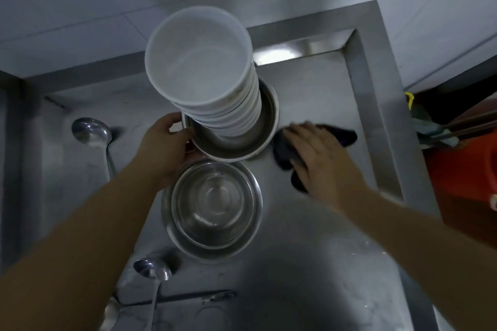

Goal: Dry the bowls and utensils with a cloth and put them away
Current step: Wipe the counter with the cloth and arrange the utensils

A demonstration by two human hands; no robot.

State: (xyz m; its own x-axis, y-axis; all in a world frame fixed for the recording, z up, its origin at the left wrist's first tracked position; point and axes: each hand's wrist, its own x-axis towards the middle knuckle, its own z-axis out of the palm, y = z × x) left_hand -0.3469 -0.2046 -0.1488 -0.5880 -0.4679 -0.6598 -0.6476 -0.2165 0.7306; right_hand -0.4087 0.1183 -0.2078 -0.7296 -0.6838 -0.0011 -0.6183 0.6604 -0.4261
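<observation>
A tall stack of white bowls (199, 62) stands in a steel bowl (258, 137) on the steel counter. My left hand (164, 145) grips that steel bowl's left rim. Nearer to me sit nested steel bowls (212, 207). My right hand (320, 158) presses down on a dark cloth (344, 134) lying right of the stack. One ladle (91, 131) lies at the left, and another ladle (153, 271) lies near the front edge.
The steel counter (309, 223) has a raised rim (376, 88) along the back and right, under a tiled wall. An orange bucket (462, 164) and mop handles stand beyond the right rim. A dark flat utensil (193, 297) lies near the front.
</observation>
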